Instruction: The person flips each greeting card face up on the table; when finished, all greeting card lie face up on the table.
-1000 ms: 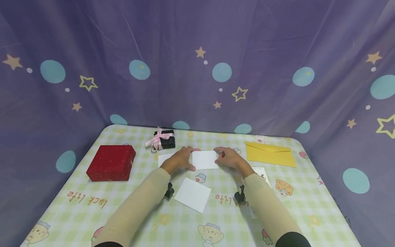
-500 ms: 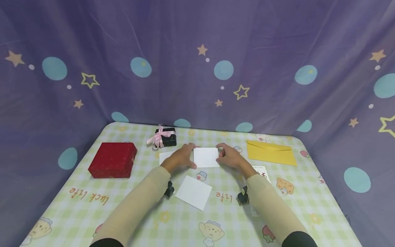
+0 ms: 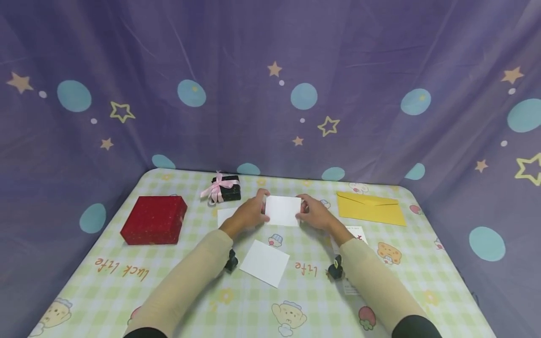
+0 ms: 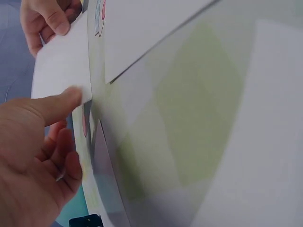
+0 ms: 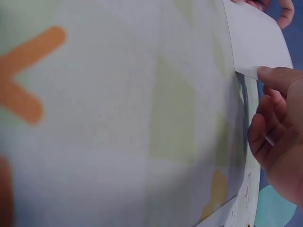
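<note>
A small white card [image 3: 283,211] is held between both hands near the middle of the table. My left hand [image 3: 249,212] pinches its left edge, thumb on the near face and fingers behind. At the opposite edge my right hand [image 3: 314,212] pinches it the same way. Both wrist views show the thumbs lying on the white card [image 4: 61,66], its lower edge close over the cloth. Nearer to me lies a white square card [image 3: 265,263], turned at an angle. Another white card [image 3: 225,216] is partly hidden behind the left hand.
At the left stands a red box [image 3: 154,220]. A small black box [image 3: 230,188] with a pink ribbon sits at the back. To the right lie a yellow envelope [image 3: 371,208] and a printed white card [image 3: 357,233], partly under the right arm. A purple curtain [image 3: 270,94] hangs behind the table.
Both hands have raised the white card slightly and tilted it up, so more of its face shows. The other things stay where they were.
</note>
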`<move>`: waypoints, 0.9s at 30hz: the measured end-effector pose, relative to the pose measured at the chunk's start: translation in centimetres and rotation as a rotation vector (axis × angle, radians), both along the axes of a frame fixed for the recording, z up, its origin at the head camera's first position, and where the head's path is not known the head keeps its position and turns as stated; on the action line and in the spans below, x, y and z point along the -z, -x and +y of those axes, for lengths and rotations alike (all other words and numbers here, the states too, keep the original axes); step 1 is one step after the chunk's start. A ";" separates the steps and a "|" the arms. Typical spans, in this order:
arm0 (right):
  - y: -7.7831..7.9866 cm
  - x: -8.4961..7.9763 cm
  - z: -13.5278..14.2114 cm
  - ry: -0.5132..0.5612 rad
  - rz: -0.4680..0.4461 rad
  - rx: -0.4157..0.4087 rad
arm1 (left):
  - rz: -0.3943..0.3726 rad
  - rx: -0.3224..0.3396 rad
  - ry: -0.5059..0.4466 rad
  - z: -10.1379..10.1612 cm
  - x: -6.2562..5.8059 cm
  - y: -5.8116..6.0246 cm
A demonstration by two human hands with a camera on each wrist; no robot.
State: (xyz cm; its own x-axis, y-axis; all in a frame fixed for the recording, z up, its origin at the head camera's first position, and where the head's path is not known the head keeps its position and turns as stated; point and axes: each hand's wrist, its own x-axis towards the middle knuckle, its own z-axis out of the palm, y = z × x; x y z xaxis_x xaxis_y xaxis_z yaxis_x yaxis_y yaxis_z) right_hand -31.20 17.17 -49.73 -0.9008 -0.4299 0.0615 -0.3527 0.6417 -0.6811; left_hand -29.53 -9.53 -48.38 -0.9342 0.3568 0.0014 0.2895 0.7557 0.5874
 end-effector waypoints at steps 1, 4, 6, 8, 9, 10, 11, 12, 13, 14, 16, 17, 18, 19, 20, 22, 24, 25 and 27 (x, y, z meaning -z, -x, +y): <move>0.0 -0.1 0.0 -0.003 0.017 0.001 | 0.021 -0.002 -0.007 0.0 0.0 0.0; -0.2 -0.1 0.2 0.002 0.073 0.030 | 0.077 -0.015 -0.034 -0.1 -0.1 0.0; -0.5 -0.2 0.4 0.030 0.100 0.053 | 0.103 -0.019 -0.046 -0.1 -0.1 0.0; -0.8 -0.2 0.7 0.071 0.096 0.065 | 0.118 -0.023 -0.049 -0.1 -0.2 0.0; -0.9 -0.2 0.8 0.099 0.084 0.061 | 0.124 -0.025 -0.049 -0.1 -0.2 -0.1; -1.1 -0.3 0.9 0.125 0.067 0.055 | 0.129 -0.028 -0.048 -0.1 -0.2 -0.1; -1.2 -0.4 1.0 0.148 0.051 0.046 | 0.133 -0.032 -0.046 -0.2 -0.3 -0.1; -1.3 -0.4 1.0 0.172 0.028 0.036 | 0.135 -0.038 -0.045 -0.2 -0.3 -0.2; -1.4 -0.4 1.1 0.190 0.010 0.027 | 0.134 -0.048 -0.050 -0.2 -0.3 -0.2; -1.5 -0.5 1.1 0.202 -0.004 0.017 | 0.131 -0.059 -0.057 -0.2 -0.4 -0.2; -1.7 -0.6 1.2 0.226 -0.029 0.004 | 0.127 -0.079 -0.068 -0.2 -0.4 -0.3; -1.8 -0.7 1.2 0.239 -0.042 -0.002 | 0.126 -0.086 -0.078 -0.2 -0.5 -0.4; -1.8 -0.7 1.3 0.250 -0.054 -0.007 | 0.126 -0.090 -0.086 -0.2 -0.5 -0.4; -1.9 -0.7 1.3 0.258 -0.059 -0.011 | 0.126 -0.090 -0.092 -0.2 -0.5 -0.4; -1.9 -0.7 1.3 0.266 -0.064 -0.015 | 0.125 -0.089 -0.100 -0.1 -0.5 -0.4; -1.9 -0.7 1.2 0.291 -0.067 -0.024 | 0.122 -0.082 -0.104 -0.1 -0.3 -0.4; -1.9 -0.6 1.1 0.309 -0.058 -0.025 | 0.111 -0.076 -0.104 0.0 -0.2 -0.5; -2.0 -0.6 1.1 0.316 -0.053 -0.022 | 0.103 -0.074 -0.108 0.0 -0.1 -0.5; -2.0 -0.5 1.0 0.325 -0.045 -0.009 | 0.084 -0.069 -0.116 0.0 0.0 -0.5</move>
State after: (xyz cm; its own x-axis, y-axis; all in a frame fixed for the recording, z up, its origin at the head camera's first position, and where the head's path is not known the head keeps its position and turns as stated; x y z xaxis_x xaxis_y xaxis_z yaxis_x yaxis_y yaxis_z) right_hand -29.23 18.17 -49.21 -0.9020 -0.4023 0.1567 -0.3220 0.3850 -0.8649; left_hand -28.98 -9.50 -48.41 -0.9512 0.2852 0.1181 0.2915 0.7042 0.6474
